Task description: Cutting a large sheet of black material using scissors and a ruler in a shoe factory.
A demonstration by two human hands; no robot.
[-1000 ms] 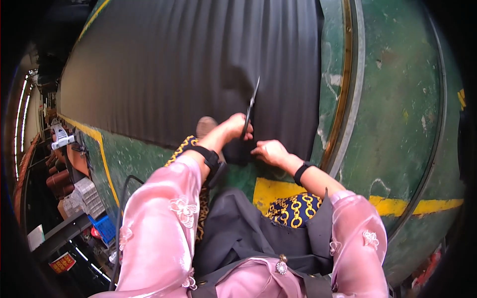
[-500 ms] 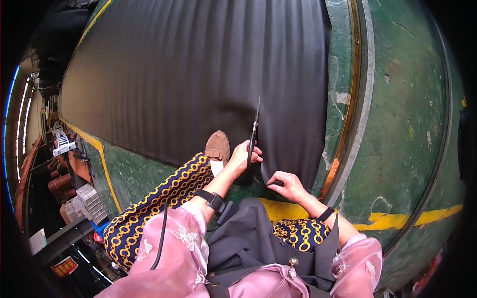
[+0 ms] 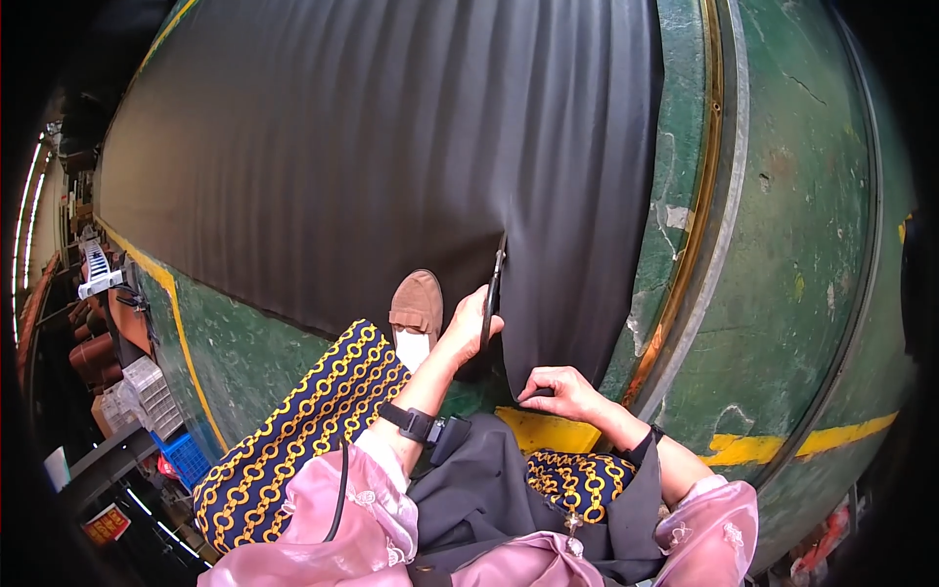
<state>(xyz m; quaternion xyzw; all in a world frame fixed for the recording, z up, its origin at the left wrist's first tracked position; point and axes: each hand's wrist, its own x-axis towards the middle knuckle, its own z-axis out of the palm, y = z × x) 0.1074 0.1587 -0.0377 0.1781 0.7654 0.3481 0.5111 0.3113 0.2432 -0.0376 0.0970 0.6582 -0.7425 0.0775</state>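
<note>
A wide sheet of black, leather-like material (image 3: 372, 147) lies over the floor ahead of me, rippled lengthwise. My left hand (image 3: 468, 328) is closed on dark-handled scissors (image 3: 498, 262), their blades pointing away from me into the sheet. From the blades a slit runs back to the sheet's near edge. Just right of that slit, my right hand (image 3: 562, 393) pinches the near corner of the strip between thumb and fingers. My left foot, in a brown shoe (image 3: 417, 301), rests at the sheet's near edge, beside my left hand.
Green floor (image 3: 802, 245) with yellow lines surrounds the sheet. A curved metal rail (image 3: 726, 210) runs along its right side. At the left stand a pale plastic crate (image 3: 152, 396), a blue crate (image 3: 186, 460), brown rolls (image 3: 93, 360) and a dark metal beam (image 3: 103, 455).
The scissors' tips have come back toward me a little. My right hand has drawn the sheet's corner nearer to me and slightly left. The view has shifted slightly.
</note>
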